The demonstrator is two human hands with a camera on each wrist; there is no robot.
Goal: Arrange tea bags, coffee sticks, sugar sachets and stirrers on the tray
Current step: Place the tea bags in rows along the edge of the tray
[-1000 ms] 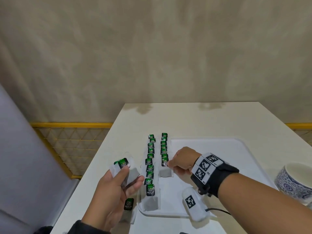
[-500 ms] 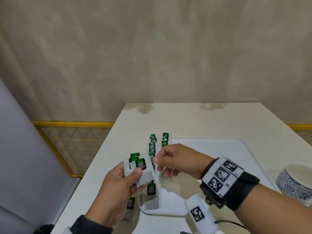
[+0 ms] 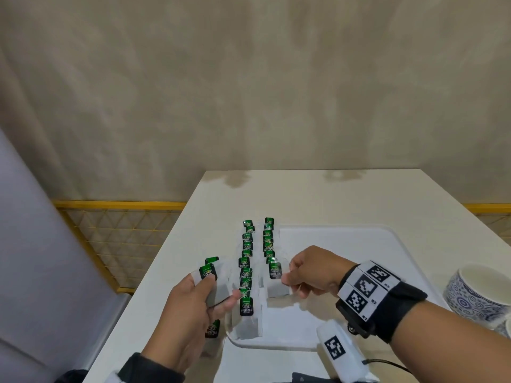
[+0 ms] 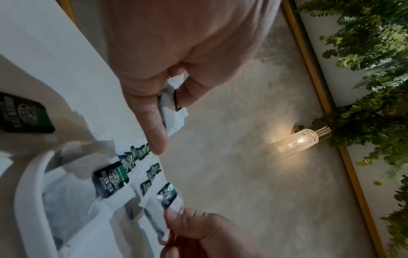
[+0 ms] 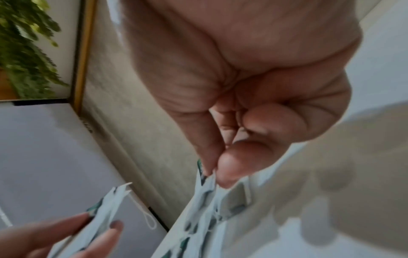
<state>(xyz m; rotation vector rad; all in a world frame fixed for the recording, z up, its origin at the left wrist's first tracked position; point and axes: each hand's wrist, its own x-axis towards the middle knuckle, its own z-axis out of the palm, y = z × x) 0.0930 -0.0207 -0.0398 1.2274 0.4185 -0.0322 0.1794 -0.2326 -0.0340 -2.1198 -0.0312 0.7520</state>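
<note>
My left hand (image 3: 218, 288) grips a small stack of green-tagged tea bags (image 3: 211, 275) above the table, left of the white tray (image 3: 359, 244). My right hand (image 3: 287, 275) pinches one tea bag (image 3: 276, 286) by its side at the near end of the right-hand row, low over the tray. Whether it touches the tray I cannot tell. Two rows of tea bags (image 3: 246, 261) run along the tray's left side. The left wrist view shows the stack of bags (image 4: 171, 104) between thumb and fingers. In the right wrist view, thumb and forefinger pinch the bag (image 5: 206, 181).
One more tea bag (image 3: 213, 330) lies on the table under my left hand, just off the tray's near left corner. A blue-and-white cup (image 3: 475, 294) stands at the right edge. The tray's right half (image 3: 373, 261) is bare. The table's left edge is close to my left hand.
My right hand left the row, came to the stack in my left hand and took one bag, then carried it back down to the right-hand row. My left hand rose slightly.
</note>
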